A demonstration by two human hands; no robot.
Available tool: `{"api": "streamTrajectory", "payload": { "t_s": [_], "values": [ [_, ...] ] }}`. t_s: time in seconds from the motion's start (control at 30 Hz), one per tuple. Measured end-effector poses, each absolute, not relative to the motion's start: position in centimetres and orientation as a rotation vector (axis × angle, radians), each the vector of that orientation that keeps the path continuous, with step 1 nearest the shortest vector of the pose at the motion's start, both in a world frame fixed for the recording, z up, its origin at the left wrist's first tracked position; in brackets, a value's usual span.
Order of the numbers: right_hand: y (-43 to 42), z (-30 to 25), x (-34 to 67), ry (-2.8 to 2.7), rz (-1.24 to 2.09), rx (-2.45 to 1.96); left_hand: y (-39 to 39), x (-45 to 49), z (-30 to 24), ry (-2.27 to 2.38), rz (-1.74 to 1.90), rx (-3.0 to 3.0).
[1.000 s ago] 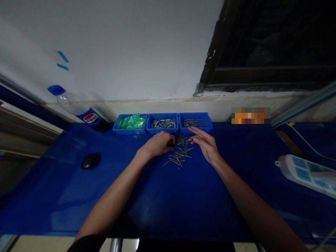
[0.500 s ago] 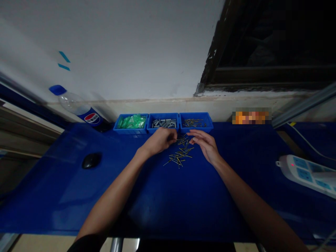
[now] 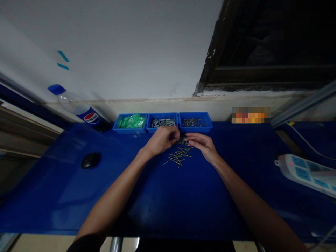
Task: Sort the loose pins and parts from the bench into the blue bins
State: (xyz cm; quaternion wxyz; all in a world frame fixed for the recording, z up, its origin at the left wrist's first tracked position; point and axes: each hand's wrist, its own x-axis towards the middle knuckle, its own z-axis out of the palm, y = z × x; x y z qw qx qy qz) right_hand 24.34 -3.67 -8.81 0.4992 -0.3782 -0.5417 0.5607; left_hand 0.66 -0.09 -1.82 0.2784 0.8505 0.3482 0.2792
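Over a loose pile of thin, yellowish metal pins (image 3: 180, 154) on the blue table, both my hands are close together. My left hand (image 3: 165, 139) is closed, thumb and index finger pinched on a thin metal pin (image 3: 181, 138) that points to the right. The fingers of my right hand (image 3: 204, 144) have come together at the pin's other end; the exact contact is too small to make out. Just behind the hands stand three blue bins: a right bin (image 3: 208, 128) with similar pins, a middle bin (image 3: 150, 128) with grey metal cylinders, and a left bin (image 3: 130, 131) with green plastic packets.
A cola bottle (image 3: 90, 117) stands at the back left, beside the bins. Nearer on the left lies a black computer mouse (image 3: 90, 160). A white power strip (image 3: 304, 171) is at the right edge. The wall (image 3: 147, 63) rises right behind the bins.
My right hand has moved left and its fingers have closed in toward the pin at my left hand. My left hand has shifted slightly right. The pile looks unchanged.
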Motion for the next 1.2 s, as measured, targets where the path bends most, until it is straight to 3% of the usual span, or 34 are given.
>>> {"api": "streamTrajectory", "payload": {
  "t_s": [0.93,1.2],
  "values": [
    [-3.5,-9.1,24.2,-1.304,1.313,-0.956,-0.3,1.2,-2.2,0.924,0.722,2.302],
    [-3.5,-9.2,24.0,-1.234,1.244,-0.999,0.0,0.7,-3.1,1.048,0.497,2.387]
  ]
}}
